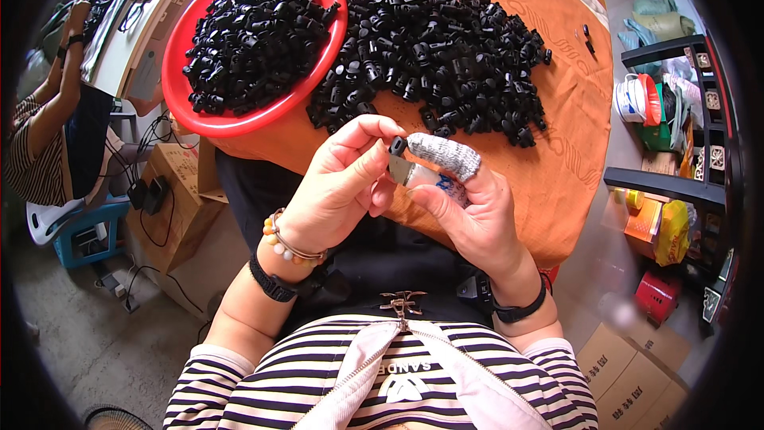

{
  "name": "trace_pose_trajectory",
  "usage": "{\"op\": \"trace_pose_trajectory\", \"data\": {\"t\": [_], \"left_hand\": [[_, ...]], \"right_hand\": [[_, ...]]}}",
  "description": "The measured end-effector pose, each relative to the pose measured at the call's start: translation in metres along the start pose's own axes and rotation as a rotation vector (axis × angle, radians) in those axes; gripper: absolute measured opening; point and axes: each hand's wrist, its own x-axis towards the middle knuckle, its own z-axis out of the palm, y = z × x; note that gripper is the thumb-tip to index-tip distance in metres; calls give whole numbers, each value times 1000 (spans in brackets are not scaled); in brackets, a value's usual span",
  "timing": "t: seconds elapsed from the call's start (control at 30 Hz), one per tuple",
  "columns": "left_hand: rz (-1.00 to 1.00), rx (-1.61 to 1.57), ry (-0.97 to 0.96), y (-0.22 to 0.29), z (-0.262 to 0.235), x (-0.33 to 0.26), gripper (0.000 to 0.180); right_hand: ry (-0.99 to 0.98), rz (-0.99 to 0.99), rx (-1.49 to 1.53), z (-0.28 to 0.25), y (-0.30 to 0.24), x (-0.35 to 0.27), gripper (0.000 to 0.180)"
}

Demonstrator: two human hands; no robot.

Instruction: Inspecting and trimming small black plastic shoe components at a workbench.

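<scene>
My left hand (341, 166) pinches a small black plastic part (398, 146) between thumb and fingertips, just above the near edge of the table. Close against it, my right hand (477, 207) grips a small flat metal blade (401, 170), whose handle end is hidden in the fingers. Grey knitted covers (442, 153) sleeve some fingers of that hand. Past both hands, a loose heap of similar black parts (446, 56) spreads over the orange tablecloth (573, 135). A red round basin (333, 72) full of such parts stands at the left of the heap.
Two stray black pieces (588, 40) lie at the cloth's right side. A dark shelf (668, 183) with bags and a white bucket (629, 98) stands right. Cardboard boxes (633, 374) sit lower right. Left are a carton (171, 191), cables, and another person (60, 119) beside a blue stool (91, 235).
</scene>
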Motion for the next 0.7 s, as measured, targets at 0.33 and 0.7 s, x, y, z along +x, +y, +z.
{"op": "trace_pose_trajectory", "data": {"t": [0.33,0.7], "left_hand": [[-35,-14,-20,0,-2,-1,24],[-50,1,-26,-5,2,1,26]], "right_hand": [[17,2,-22,-2,2,1,34],[64,22,357,9,-2,17,52]]}}
